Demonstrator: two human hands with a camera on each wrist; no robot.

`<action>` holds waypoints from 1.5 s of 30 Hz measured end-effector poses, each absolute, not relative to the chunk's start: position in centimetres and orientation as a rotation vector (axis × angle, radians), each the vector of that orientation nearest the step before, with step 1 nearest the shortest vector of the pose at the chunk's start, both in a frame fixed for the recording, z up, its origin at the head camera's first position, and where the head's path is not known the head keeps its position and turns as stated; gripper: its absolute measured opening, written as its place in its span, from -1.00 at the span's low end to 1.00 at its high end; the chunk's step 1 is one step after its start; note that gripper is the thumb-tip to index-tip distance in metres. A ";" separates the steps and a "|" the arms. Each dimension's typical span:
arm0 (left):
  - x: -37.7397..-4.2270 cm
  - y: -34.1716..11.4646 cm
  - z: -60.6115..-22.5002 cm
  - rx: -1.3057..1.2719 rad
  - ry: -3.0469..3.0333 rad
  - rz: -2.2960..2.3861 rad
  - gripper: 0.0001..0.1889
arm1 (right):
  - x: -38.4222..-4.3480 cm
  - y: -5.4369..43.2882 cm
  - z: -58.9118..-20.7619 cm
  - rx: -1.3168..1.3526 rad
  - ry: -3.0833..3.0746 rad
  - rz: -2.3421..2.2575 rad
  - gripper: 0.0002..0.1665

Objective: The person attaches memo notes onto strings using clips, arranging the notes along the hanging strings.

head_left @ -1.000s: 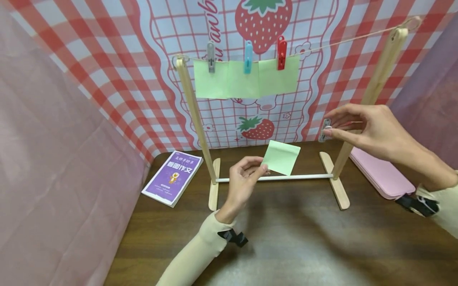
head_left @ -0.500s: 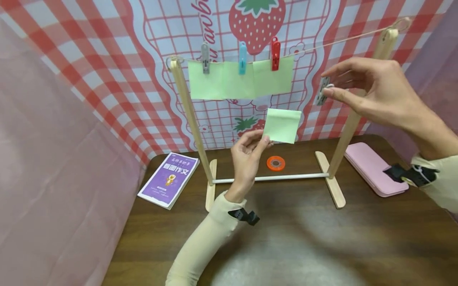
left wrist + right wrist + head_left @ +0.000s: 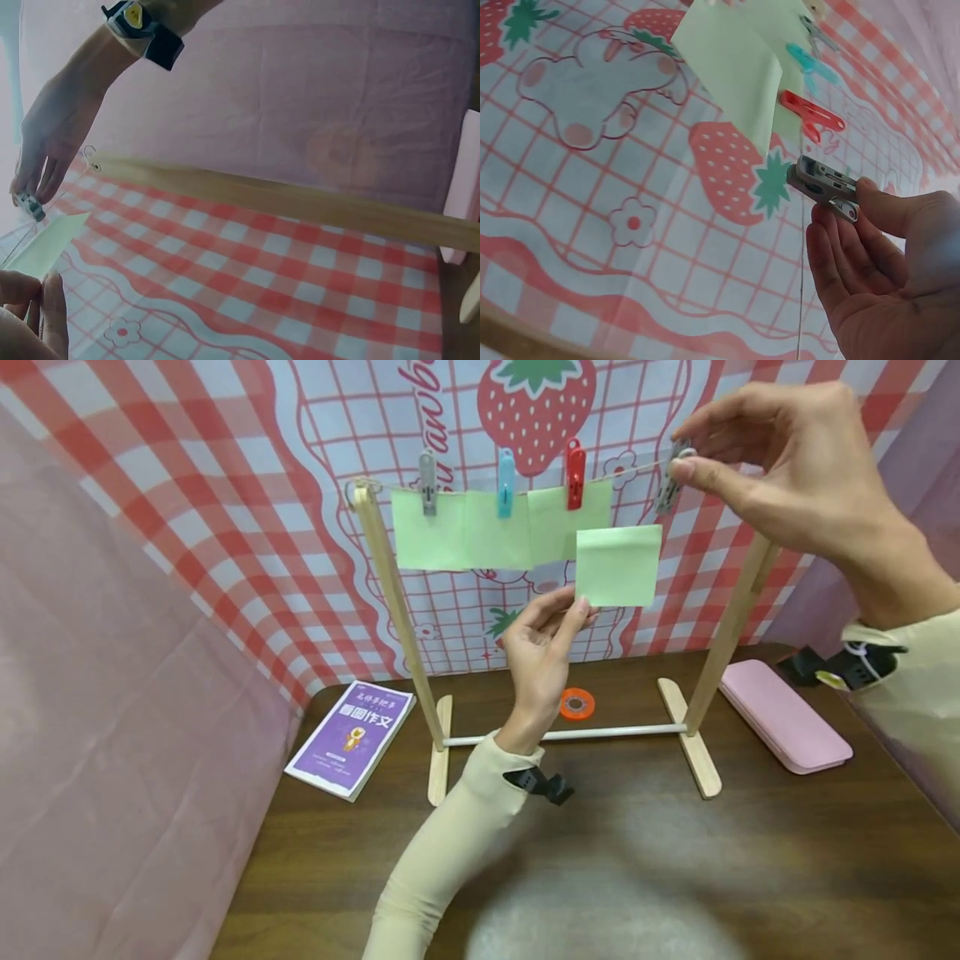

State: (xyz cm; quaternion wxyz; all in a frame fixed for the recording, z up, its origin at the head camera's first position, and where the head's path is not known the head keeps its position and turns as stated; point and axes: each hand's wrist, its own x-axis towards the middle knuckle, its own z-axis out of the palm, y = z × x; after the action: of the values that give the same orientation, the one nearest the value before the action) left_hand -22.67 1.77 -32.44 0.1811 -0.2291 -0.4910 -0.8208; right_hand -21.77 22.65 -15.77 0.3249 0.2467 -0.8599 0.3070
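Observation:
A light green sticky note (image 3: pixel 618 567) is pinched at its lower left corner by my left hand (image 3: pixel 543 647). It stands upright, partly in front of the last of the green notes (image 3: pixel 498 531) hanging from the string. Grey (image 3: pixel 428 483), blue (image 3: pixel 506 483) and red clothespins (image 3: pixel 574 475) clip those notes. Up to the right, my right hand (image 3: pixel 810 477) pinches a grey clothespin (image 3: pixel 825 184) between thumb and fingers, near the string (image 3: pixel 641 468). In the right wrist view its jaws look closed, apart from the held note.
The string runs between two wooden posts (image 3: pixel 397 610) joined low by a white rod (image 3: pixel 615 733). An orange ring-shaped object (image 3: pixel 577 703) lies behind the rod. A purple book (image 3: pixel 351 739) is at left, a pink case (image 3: pixel 786 717) at right. A checked strawberry cloth (image 3: pixel 315 568) hangs behind.
Both hands have risen, the left with the note and slightly rightward, the right with the clothespin up to string height. The orange object has come into sight below the note.

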 end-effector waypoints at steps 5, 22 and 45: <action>-23.0 2.5 -31.2 -0.667 -1.402 -2.324 -0.69 | -22.5 22.1 -14.5 0.672 -2.179 0.847 -0.71; -23.4 3.9 -28.7 -0.593 -1.253 -2.500 -0.66 | -24.9 20.3 -11.9 0.607 -2.199 1.172 -0.75; -23.6 4.6 -28.1 -0.573 -1.232 -2.556 -0.65 | -25.4 20.3 -12.7 0.559 -2.332 1.186 -0.89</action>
State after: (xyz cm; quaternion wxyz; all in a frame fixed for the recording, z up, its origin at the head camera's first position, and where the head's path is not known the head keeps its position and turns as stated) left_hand -23.64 4.56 -28.10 0.1231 -0.1966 -0.4223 -0.8763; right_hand -25.43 20.27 -12.65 0.2311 0.2034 -0.8481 0.4312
